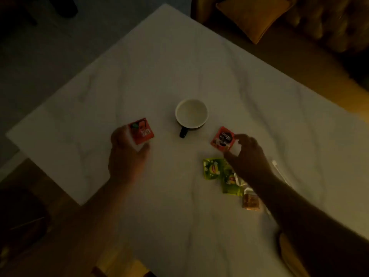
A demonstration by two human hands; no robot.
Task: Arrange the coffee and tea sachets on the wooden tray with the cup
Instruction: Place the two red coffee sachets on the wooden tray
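Observation:
A cup (191, 113), white inside with a dark handle pointing toward me, stands in the middle of a white cloth-covered surface (179, 62). My left hand (127, 154) holds a red sachet (141, 131) left of the cup. My right hand (247, 154) pinches a red coffee sachet (223, 138) at its right edge, just right of the cup. Two green tea sachets (211, 169) (231, 183) lie below it, partly under my right wrist. A small brown sachet (251, 201) rests beside my forearm. No wooden tray shows.
The scene is dim. A sofa with an orange cushion (255, 17) sits at the top right. A white stick-like item (278, 168) lies right of my right hand. The surface's left corner (12, 134) drops to dark floor.

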